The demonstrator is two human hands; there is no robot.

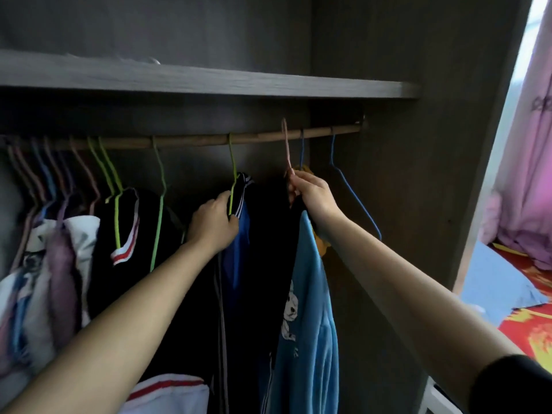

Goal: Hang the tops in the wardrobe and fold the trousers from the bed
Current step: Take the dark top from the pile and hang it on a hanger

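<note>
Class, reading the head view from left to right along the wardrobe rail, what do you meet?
Bunch of pink and blue hangers → pair of green hangers → empty green hanger → left hand gripping a loaded green hanger → right hand pinching a pink hanger → empty blue hanger → pink curtain.

Dim inside the wardrobe (388,55) — daylight comes only from the right, past the pink curtain (525,144), blown out at its top edge. Heavy shadow under the shelf (209,82) and behind the hanging clothes (44,264) — soft and smeared at far left (shelf and rail (191,141) bow from wide-angle distortion).
</note>
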